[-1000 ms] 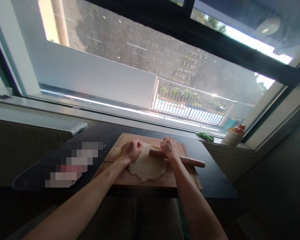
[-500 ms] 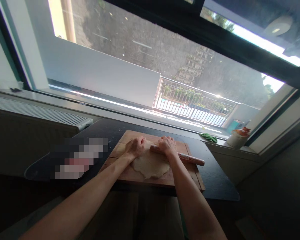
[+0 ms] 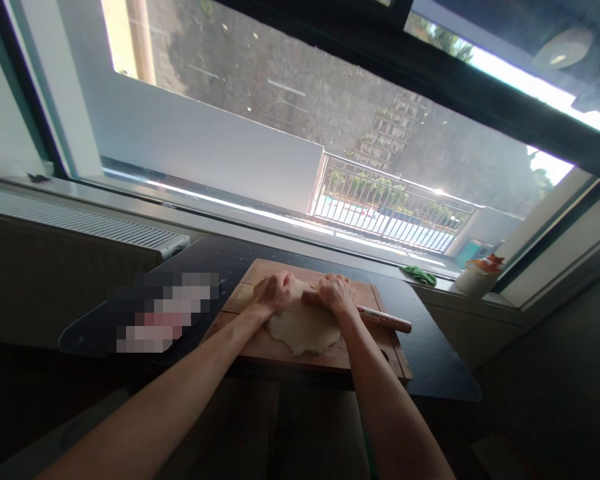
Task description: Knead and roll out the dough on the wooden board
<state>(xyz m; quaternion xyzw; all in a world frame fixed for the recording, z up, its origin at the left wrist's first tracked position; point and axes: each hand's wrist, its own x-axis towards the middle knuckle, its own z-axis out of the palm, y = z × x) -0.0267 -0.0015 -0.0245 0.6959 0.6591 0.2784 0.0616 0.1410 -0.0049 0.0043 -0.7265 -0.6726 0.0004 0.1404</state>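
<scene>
A flat, uneven sheet of dough (image 3: 304,327) lies on a wooden cutting board (image 3: 367,353). My left hand (image 3: 275,291) is closed at the dough's upper left edge, its fingers curled and partly hidden from me. My right hand (image 3: 337,292) wraps round a wooden rolling pin (image 3: 387,319) near the pin's left end. The pin slants across the upper right part of the dough, and its free end sticks out over the board's right side.
The board rests on a dark table (image 3: 437,353) below a large window. A radiator (image 3: 80,217) stands at the left. Green cloth (image 3: 420,275) and a pale pot (image 3: 477,279) sit on the sill at right. A blurred-out patch (image 3: 165,317) covers something on the table's left.
The view has shifted slightly. Both hands, the rolling pin and the dough keep nearly the same places on the board.
</scene>
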